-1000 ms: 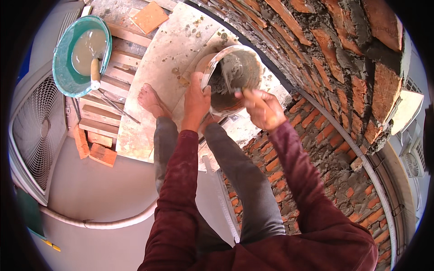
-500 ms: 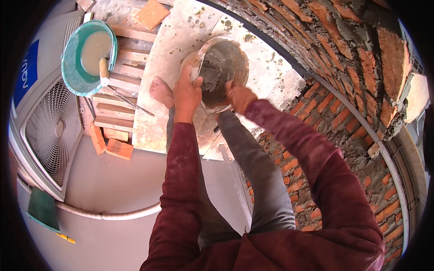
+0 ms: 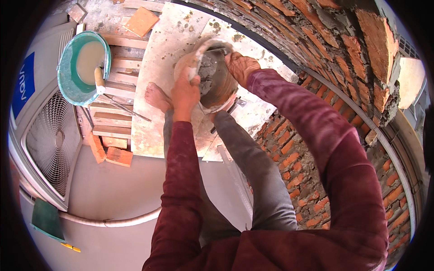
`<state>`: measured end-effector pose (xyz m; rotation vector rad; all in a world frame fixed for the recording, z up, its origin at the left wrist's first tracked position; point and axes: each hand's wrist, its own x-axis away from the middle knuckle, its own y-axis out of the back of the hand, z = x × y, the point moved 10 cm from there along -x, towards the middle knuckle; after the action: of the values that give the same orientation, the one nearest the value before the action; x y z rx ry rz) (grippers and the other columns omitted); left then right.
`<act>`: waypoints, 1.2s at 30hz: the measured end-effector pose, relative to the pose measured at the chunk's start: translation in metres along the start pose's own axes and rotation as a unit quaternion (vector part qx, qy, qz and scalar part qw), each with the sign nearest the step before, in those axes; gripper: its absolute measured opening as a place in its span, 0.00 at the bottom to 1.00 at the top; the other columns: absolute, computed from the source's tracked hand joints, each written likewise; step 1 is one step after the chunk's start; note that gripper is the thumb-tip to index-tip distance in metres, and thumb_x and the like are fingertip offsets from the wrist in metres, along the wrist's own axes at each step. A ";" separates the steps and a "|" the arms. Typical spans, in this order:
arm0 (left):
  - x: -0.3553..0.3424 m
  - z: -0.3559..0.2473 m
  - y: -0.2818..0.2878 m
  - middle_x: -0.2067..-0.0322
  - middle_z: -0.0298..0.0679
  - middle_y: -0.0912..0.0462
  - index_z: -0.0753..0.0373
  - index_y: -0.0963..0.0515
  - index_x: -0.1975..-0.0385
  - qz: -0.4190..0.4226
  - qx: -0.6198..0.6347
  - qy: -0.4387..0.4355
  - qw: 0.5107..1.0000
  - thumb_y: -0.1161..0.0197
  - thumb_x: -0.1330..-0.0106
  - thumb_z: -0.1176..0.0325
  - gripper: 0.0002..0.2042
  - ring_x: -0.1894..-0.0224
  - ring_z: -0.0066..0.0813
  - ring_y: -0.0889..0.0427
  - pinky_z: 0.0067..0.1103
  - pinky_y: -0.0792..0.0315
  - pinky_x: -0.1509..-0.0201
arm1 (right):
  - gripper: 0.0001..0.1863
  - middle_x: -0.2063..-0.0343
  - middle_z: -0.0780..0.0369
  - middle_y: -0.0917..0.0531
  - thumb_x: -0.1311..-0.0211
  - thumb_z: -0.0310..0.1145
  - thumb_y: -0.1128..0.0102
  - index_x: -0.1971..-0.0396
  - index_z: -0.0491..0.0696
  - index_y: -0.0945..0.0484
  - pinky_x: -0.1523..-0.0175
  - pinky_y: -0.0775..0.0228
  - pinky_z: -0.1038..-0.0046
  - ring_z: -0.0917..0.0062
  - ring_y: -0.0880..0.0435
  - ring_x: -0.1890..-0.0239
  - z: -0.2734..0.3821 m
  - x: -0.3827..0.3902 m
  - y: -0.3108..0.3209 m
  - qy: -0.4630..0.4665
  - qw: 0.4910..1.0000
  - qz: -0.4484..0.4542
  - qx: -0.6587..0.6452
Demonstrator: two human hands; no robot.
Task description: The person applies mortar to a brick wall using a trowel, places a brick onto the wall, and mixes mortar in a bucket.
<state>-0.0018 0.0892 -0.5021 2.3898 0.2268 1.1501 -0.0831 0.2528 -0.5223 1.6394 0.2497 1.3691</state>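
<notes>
A round bucket [image 3: 217, 86] smeared with grey mortar hangs tilted in front of me, over a pale board [image 3: 158, 77]. My left hand [image 3: 184, 92] grips its near left rim. My right hand [image 3: 241, 67] holds the far right rim, beside the brick wall [image 3: 316, 149]. Wet grey mortar [image 3: 207, 72] sits inside the bucket. My bare foot [image 3: 157, 97] rests on the board below, and both my sleeves are dark red.
A teal basin [image 3: 72, 83] of cloudy water with a wooden-handled tool [image 3: 99, 80] stands on wooden slats at the left. Loose bricks [image 3: 118, 156] lie near the slats. An outdoor fan unit [image 3: 49, 144] stands at far left. A pale pipe [image 3: 113, 221] runs along the floor.
The view has shifted, so the bucket and hands appear more to the right and lower in the picture. Both hands keep their hold on the bucket rim.
</notes>
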 end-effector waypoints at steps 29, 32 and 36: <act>0.025 0.140 0.008 0.55 0.52 0.20 0.64 0.29 0.47 -0.059 0.080 0.036 0.994 0.41 0.34 0.65 0.18 0.53 0.49 0.20 0.34 0.29 0.50 | 0.05 0.81 0.63 0.25 0.48 0.26 0.41 0.71 0.45 0.27 0.81 0.32 0.73 0.77 0.25 0.83 0.103 0.037 -0.073 -0.084 0.731 0.434 -0.519; 0.026 0.148 0.005 0.58 0.52 0.20 0.65 0.29 0.50 -0.046 0.145 0.046 0.987 0.41 0.33 0.65 0.16 0.55 0.50 0.21 0.34 0.29 0.52 | 0.11 0.81 0.65 0.28 0.49 0.20 0.42 0.65 0.46 0.28 0.83 0.37 0.76 0.82 0.31 0.85 0.142 0.047 -0.099 -0.167 0.441 0.381 -0.795; 0.027 0.138 0.007 0.63 0.47 0.20 0.65 0.28 0.52 -0.074 0.102 0.018 0.992 0.42 0.33 0.67 0.13 0.60 0.43 0.22 0.31 0.30 0.55 | 0.11 0.78 0.65 0.29 0.40 0.28 0.48 0.59 0.42 0.31 0.83 0.38 0.79 0.83 0.32 0.86 0.176 0.035 -0.077 -0.100 -0.012 0.211 -0.972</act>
<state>0.1218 0.0449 -0.5543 2.4795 0.5484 1.1501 0.1088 0.2248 -0.5432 -0.9345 -1.7483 0.2991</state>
